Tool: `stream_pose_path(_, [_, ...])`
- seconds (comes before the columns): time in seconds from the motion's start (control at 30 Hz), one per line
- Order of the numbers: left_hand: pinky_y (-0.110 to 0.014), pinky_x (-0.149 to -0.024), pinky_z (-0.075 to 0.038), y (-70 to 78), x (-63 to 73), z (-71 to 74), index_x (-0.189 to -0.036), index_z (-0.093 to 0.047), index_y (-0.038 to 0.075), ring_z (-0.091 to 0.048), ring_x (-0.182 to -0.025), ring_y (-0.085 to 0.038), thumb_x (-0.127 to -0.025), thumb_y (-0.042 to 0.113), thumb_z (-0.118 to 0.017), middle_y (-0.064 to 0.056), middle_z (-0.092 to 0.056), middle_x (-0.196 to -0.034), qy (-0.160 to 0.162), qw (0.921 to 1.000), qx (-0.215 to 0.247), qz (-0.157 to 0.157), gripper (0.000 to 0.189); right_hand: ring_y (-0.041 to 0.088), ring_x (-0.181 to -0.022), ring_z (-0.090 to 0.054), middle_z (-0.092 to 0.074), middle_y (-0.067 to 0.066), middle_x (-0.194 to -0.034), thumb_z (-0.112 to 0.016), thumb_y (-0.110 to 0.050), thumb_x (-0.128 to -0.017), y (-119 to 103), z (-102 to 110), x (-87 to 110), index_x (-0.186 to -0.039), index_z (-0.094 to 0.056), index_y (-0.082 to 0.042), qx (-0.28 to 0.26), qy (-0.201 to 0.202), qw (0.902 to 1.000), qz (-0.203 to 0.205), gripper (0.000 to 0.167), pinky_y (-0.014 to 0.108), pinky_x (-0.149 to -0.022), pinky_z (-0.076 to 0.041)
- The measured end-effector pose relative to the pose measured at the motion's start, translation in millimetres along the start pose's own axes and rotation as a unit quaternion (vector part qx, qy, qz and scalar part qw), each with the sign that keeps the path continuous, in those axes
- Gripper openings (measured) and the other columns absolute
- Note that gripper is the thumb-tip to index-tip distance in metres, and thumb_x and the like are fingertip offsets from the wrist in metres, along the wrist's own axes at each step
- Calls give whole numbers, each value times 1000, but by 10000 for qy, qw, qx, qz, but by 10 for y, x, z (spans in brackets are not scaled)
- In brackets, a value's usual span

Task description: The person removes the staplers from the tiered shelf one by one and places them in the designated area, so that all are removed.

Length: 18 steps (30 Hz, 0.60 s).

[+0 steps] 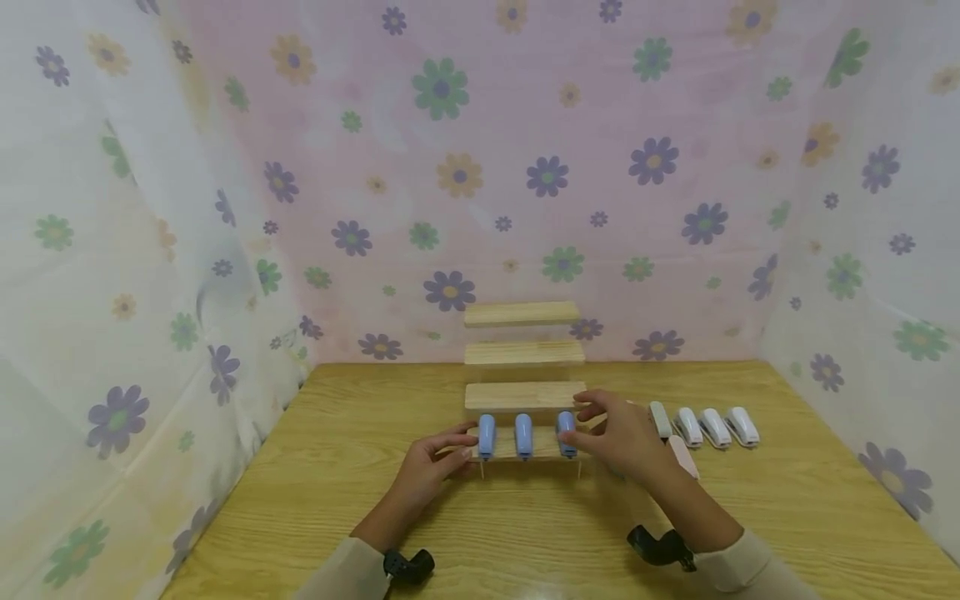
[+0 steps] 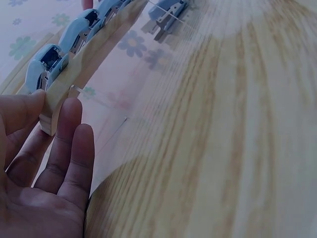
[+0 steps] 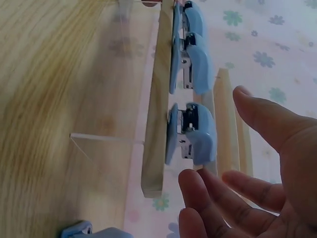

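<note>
Three small blue staplers, the left (image 1: 487, 435), middle (image 1: 523, 435) and right (image 1: 566, 433), stand in a row on the lowest wooden board (image 1: 505, 450) of a tiered stand with clear supports. My left hand (image 1: 431, 471) grips that board's left end; in the left wrist view its fingers (image 2: 69, 119) wrap the board end beside the nearest stapler (image 2: 47, 67). Around the right stapler (image 3: 200, 134), my right hand (image 1: 622, 437) has its thumb and fingers spread apart, fingertips close to the stapler in the right wrist view.
Higher boards (image 1: 525, 395) of the stand rise behind. To the right on the table (image 1: 360, 433) lie white staplers (image 1: 715, 427), a grey-green one (image 1: 660, 419) and a pink one (image 1: 682, 457). Another bluish stapler (image 3: 96, 232) lies near the right hand. Flowered cloth (image 1: 495, 125) surrounds the table.
</note>
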<state>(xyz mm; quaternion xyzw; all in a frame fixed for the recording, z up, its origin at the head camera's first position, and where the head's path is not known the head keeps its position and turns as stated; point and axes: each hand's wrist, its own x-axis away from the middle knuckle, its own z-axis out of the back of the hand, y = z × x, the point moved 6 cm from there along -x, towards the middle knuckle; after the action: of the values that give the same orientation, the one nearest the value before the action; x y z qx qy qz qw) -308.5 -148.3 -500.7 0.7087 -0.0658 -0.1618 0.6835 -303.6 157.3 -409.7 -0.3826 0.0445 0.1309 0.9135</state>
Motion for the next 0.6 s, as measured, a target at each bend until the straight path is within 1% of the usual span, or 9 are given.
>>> stream_pose_path(0.13, [-36, -90, -64, 10, -8, 2, -126, -70, -7, -73, -109, -18, -101, 11, -69, -15, -46, -160, 97, 9999, 8, 41, 31, 24, -96, -73, -72, 7, -121, -85, -50, -83, -7, -62, 7, -144, -57, -15, -97, 50, 9999, -86, 75, 35, -73, -65])
stream_pose_path(0.23, [-36, -90, -65, 15, -10, -3, -126, -70, -7, -74, -105, -17, -100, 10, -68, -15, -46, -160, 98, 9999, 32, 55, 31, 23, -93, -73, -72, 8, -120, -86, -49, -83, -10, -92, 11, -143, -58, -13, -133, 104, 9998, -120, 74, 34, -69, -65])
stream_pose_path(0.43, [-37, -91, -64, 7, -4, -19, -127, -69, -8, -74, -107, -18, -102, 10, -67, -15, -45, -161, -15, 10000, 62, 11, 31, 18, -86, -73, -73, 7, -115, -87, -41, -84, -13, -130, 25, -139, -59, -11, -45, 196, 9996, -180, 69, 29, -63, -62])
stream_pose_path(0.6, [-36, -91, -64, -8, -13, -19, -126, -70, -7, -74, -107, -18, -100, 10, -68, -15, -45, -160, 65, 9999, 99, 87, 31, 17, -83, -74, -73, 2, -104, -88, -30, -85, -24, -134, 34, -139, -58, -10, 47, 252, 9996, -101, 65, 29, -62, -62])
